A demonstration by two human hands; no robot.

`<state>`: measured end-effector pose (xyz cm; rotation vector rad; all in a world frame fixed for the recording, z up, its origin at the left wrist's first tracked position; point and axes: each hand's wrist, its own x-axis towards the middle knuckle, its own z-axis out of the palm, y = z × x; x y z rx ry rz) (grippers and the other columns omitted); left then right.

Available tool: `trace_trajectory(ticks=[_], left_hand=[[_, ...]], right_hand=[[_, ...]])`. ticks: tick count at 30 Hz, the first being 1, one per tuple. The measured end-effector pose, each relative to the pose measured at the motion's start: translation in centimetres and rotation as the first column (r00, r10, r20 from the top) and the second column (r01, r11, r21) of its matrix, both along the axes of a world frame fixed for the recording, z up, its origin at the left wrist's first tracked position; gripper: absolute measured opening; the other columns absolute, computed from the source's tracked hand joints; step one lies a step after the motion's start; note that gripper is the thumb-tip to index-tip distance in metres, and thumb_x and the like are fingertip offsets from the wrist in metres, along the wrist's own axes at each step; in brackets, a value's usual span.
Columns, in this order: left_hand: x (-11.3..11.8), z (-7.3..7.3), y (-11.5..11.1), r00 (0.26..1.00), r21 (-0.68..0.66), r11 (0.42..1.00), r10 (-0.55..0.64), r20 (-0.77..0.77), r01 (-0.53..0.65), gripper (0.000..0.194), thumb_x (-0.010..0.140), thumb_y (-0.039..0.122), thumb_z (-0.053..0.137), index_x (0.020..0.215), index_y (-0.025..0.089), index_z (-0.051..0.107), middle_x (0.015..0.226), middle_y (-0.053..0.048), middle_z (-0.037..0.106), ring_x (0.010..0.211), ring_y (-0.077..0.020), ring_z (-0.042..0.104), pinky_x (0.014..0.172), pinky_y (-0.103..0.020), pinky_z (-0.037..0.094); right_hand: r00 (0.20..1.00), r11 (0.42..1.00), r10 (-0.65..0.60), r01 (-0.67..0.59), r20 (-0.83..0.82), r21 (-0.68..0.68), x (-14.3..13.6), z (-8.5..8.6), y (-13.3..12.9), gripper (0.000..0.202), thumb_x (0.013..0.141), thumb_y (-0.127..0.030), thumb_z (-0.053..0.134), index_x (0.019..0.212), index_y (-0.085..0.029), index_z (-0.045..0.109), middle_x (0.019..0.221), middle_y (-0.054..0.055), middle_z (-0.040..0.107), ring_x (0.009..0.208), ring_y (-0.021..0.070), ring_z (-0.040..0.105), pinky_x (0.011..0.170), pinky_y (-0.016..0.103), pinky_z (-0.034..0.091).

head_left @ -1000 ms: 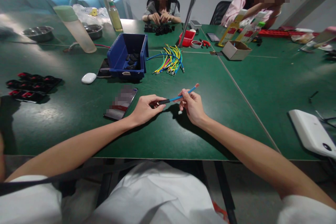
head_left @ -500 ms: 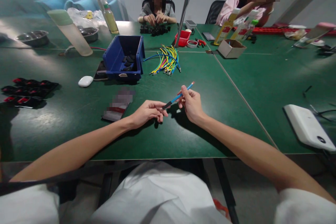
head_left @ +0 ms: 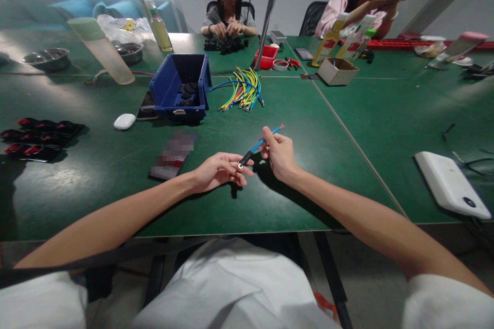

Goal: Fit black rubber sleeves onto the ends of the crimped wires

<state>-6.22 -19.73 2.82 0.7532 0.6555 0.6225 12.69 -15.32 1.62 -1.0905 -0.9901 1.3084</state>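
Note:
A short blue cable (head_left: 258, 145) slants between my hands, its bare copper strands at the upper right end. Its lower end carries a black sleeve and a ring terminal (head_left: 241, 165). My right hand (head_left: 281, 156) pinches the cable between thumb and fingers. Just under the terminal, my left hand (head_left: 216, 172) is open with fingers spread; the terminal lies over those fingers, and whether it touches them I cannot tell. Beyond the hands lies a bunch of yellow, green and blue cables (head_left: 244, 90). Left of that bunch stands a blue bin (head_left: 179, 111) holding small black pieces (head_left: 188, 91).
A phone (head_left: 173, 157) lies beside my left forearm, with a white case (head_left: 124, 122) farther back. Black-and-red parts (head_left: 38, 136) are at the far left. A white device (head_left: 450, 185) sits at right. A small carton (head_left: 337, 73) and two people (head_left: 227, 23) are across the table.
My left fingers have spread and loosened from the cable's sleeved end, so the ring terminal now shows. The right hand keeps its pinch on the cable, almost unmoved.

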Motion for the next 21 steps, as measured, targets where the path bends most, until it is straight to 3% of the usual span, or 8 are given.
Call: trace_trajectory(ticks=[5,11,21], left_hand=[[-0.17,-0.05,0.10,1.000,-0.002,1.000,0.003,-0.003,-0.003,0.039,0.072,0.016,0.064,0.110,0.006,0.069,0.095,-0.017,0.074,0.072,-0.0202,0.070,0.072,-0.031,0.050],[-0.03,0.07,0.24,0.994,0.053,0.997,0.061,-0.092,-0.056,0.032,0.083,0.031,0.066,0.105,0.006,0.070,0.082,-0.013,0.072,0.060,-0.0131,0.063,0.056,-0.023,0.045],[0.02,-0.36,0.48,0.987,0.100,0.993,0.071,-0.147,-0.056,0.039,0.079,0.043,0.075,0.095,0.008,0.069,0.075,-0.008,0.069,0.054,-0.0083,0.059,0.047,-0.017,0.038]], right_hand=[[1.000,1.000,0.012,-0.012,-0.018,-0.013,0.01,0.07,0.02,0.050,0.071,-0.064,0.074,0.063,-0.016,0.060,0.055,0.001,0.061,0.037,0.0055,0.044,0.036,0.021,0.032],[0.996,0.998,0.056,-0.057,-0.064,-0.012,-0.07,0.37,0.00,0.048,0.070,-0.062,0.076,0.067,-0.016,0.062,0.054,-0.001,0.058,0.038,0.0050,0.045,0.036,0.019,0.032],[0.985,0.986,0.168,-0.168,-0.043,0.009,0.10,0.35,0.19,0.049,0.074,-0.063,0.072,0.084,-0.015,0.067,0.051,-0.005,0.053,0.040,0.0057,0.048,0.039,0.018,0.034]])
